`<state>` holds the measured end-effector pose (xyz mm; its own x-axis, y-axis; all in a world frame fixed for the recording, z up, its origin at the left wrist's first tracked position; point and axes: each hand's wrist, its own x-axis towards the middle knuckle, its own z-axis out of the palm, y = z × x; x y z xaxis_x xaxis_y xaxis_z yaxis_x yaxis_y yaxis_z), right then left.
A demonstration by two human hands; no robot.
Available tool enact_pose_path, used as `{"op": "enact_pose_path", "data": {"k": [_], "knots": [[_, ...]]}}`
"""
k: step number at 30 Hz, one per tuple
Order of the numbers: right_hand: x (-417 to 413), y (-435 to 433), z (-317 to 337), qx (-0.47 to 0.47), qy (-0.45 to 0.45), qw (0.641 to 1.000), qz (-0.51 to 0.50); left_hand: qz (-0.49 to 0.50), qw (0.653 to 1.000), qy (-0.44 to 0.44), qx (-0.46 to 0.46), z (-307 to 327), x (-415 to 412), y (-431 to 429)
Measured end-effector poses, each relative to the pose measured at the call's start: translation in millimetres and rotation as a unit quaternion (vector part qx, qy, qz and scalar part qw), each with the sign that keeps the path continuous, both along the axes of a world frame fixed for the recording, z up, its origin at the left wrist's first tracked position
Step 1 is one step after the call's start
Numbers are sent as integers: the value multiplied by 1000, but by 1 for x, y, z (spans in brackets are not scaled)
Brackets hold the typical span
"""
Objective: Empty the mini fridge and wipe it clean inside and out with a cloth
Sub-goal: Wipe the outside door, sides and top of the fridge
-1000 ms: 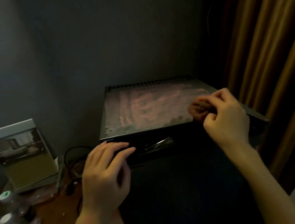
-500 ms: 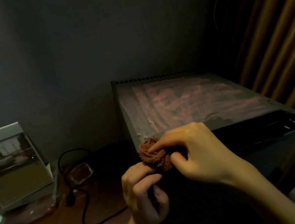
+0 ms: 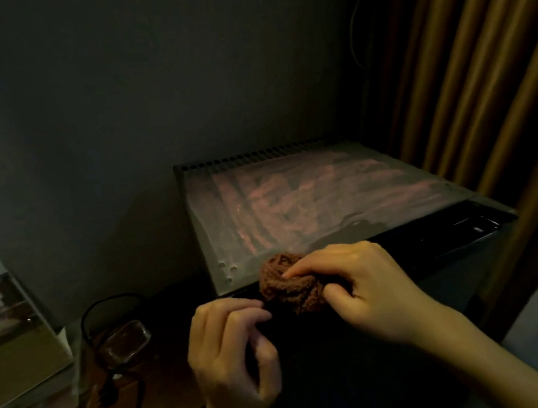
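Outside wipe step — right hand [image 3: 369, 286] grips bunched cloth [image 3: 289, 287] at front-left corner of mini fridge [image 3: 312, 204] top. Left hand [image 3: 230, 354] curled beside cloth, grip unclear. Next, likely: firm strokes down side.

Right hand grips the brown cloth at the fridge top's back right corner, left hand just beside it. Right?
Not quite. In the head view the right hand grips the brown cloth at the front left corner of the fridge top, not the back right. The left hand is just beside it.
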<state>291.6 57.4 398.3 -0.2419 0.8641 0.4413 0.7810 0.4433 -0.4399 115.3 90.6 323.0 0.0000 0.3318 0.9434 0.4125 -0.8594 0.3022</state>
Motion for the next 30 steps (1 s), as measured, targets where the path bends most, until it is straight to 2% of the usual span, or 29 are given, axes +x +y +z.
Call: {"op": "enact_pose_path", "data": {"k": [9, 13, 16, 20, 23, 26, 30], "knots": [[71, -3, -1, 19, 3, 995, -101, 30, 998, 47, -42, 12, 1, -8], [111, -9, 6, 24, -27, 984, -176, 47, 997, 42, -48, 14, 3, -11], [145, -16, 19, 26, -88, 964, -251, 55, 996, 21, -61, 16, 7, -14], [173, -18, 40, -10, -223, 910, -350, 65, 995, -10, -74, 16, 11, -16], [188, -17, 34, 44, -175, 923, -340, 65, 995, -32, -70, 15, 13, -16], [196, -14, 16, 91, -182, 928, -312, 67, 994, -51, -65, 15, 18, -16], [177, -7, 9, 147, -134, 945, -260, 70, 992, -78, -68, 13, 22, -16]]}}
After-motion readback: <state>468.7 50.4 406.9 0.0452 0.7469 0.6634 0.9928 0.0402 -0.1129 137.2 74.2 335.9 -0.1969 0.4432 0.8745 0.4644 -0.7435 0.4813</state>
